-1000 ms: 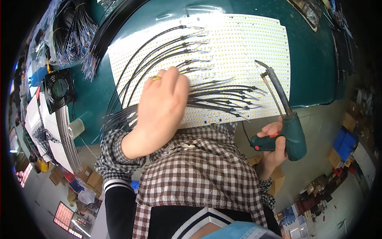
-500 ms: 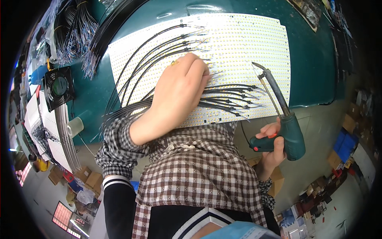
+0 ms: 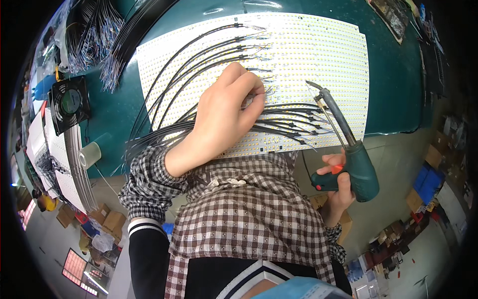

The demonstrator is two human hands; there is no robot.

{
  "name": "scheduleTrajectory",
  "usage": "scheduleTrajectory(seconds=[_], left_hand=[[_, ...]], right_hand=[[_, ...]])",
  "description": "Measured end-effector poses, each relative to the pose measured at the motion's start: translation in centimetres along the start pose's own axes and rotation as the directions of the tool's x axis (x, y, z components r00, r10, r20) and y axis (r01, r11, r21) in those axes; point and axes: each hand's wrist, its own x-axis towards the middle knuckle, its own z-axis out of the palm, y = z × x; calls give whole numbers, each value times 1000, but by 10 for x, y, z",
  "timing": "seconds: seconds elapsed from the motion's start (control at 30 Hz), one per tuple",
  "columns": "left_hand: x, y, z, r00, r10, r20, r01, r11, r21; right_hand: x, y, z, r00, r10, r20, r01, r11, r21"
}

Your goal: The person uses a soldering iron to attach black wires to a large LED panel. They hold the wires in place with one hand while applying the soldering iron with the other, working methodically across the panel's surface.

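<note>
My left hand [image 3: 226, 107] rests over the white LED board [image 3: 318, 60], thumb and forefinger pinched on a black cable. Thin wire ends [image 3: 270, 91] stick out just beyond the fingertips; the grip itself is mostly hidden by the fingers. Several more black cables [image 3: 172, 72] curve across the board from its left side, their split, coloured wire ends lying near its middle. My right hand [image 3: 341, 187] is wrapped round the handle of a green soldering gun [image 3: 362, 172] with a red trigger. Its dark barrel points up and left, and the tip hovers over the board.
On the green table [image 3: 393, 99], bundles of black cables [image 3: 94, 35] lie at the far left. Nearer stand a small black fan [image 3: 70, 104], a white spool [image 3: 90, 155] and a stack of white boards [image 3: 74, 164]. A worn dark plate [image 3: 386, 20] lies at the far right.
The board and its cables have shifted slightly right and away from me in the picture. The soldering gun's tip has come a little left, closer to my left hand, which stays pinched.
</note>
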Motion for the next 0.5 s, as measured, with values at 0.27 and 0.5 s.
scheduleTrajectory(seconds=[0.27, 0.5], left_hand=[[1, -8, 7, 999, 8, -35, -9, 999, -53], [3, -7, 5, 999, 45, -22, -46, 998, -35]], right_hand=[[-3, -7, 9, 999, 37, 5, -37, 999, -2], [-4, -7, 12, 992, 96, 80, -88, 992, -94]])
